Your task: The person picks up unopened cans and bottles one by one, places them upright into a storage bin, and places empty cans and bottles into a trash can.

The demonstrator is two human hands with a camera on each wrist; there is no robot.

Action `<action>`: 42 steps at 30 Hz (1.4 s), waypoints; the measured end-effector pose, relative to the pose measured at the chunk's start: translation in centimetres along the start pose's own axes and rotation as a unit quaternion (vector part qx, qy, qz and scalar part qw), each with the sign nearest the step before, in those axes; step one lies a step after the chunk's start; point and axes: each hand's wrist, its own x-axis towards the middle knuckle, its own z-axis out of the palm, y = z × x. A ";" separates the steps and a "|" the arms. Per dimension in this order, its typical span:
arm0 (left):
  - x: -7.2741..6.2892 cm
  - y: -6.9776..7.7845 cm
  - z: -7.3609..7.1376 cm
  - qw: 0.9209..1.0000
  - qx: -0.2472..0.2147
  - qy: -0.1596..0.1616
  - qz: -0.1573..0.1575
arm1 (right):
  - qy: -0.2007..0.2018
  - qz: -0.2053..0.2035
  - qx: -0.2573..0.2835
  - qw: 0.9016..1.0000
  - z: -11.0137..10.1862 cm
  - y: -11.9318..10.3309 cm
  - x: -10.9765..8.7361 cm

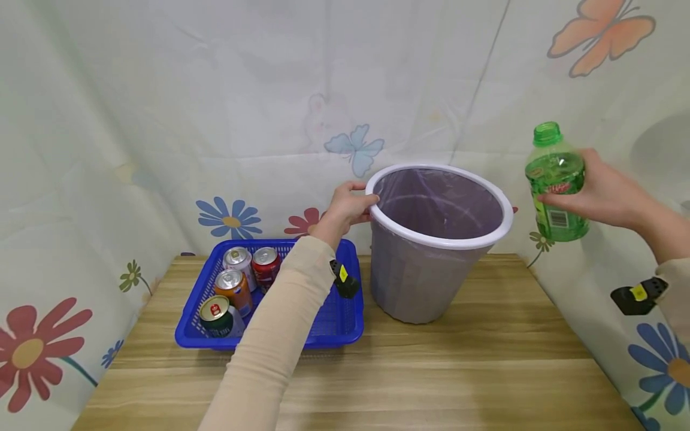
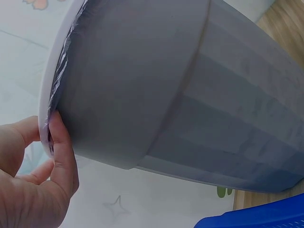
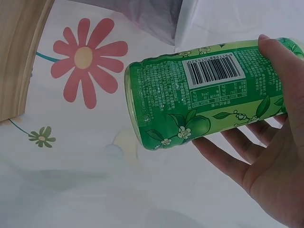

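Note:
In the head view my right hand (image 1: 609,191) grips a green plastic bottle (image 1: 557,197) in the air, right of the trash can. The bottle has no cap on its mouth and stands nearly upright. Its label with a barcode (image 3: 213,71) faces the right wrist camera. My left hand (image 1: 347,206) pinches the white rim (image 1: 439,241) of the grey trash can (image 1: 415,281) at its left side. In the left wrist view the fingers (image 2: 61,156) lie under the rim, against the can's outside. A thin clear bag lines the can, which leans a little to the right.
A blue plastic basket (image 1: 345,335) stands left of the trash can, partly hidden by my left arm. Several drink cans, among them an orange can (image 1: 234,291) and a green can (image 1: 218,320), stand in its left part. Flower-patterned sheeting (image 1: 215,120) surrounds the wooden table (image 1: 431,383).

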 end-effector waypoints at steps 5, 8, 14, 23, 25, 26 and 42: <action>0.0 0.0 0.0 1.000 0.003 -0.001 -0.001 | -0.008 0.014 -0.003 1.000 -0.3 -0.4 0.5; 0.0 0.0 -0.1 1.000 0.005 -0.001 -0.002 | -0.015 0.018 -0.001 1.000 -0.5 -0.6 0.7; 0.0 -0.1 -0.2 1.000 0.008 -0.002 -0.003 | -0.024 0.006 0.015 1.000 -0.7 -0.9 1.2; 0.0 0.0 -0.2 1.000 -0.001 0.002 -0.001 | -0.038 -0.001 0.013 0.999 -1.0 -2.3 2.4; 0.0 0.0 -0.2 1.000 -0.001 0.002 -0.002 | -0.040 -0.006 0.015 0.999 -1.0 -2.7 2.7; 0.1 0.0 -0.2 1.000 0.000 0.001 -0.003 | -0.040 -0.009 0.018 0.999 -1.0 -2.9 2.9; 0.1 0.0 -0.2 1.000 0.004 0.001 0.002 | -0.048 -0.006 0.021 0.999 -1.0 -4.6 4.7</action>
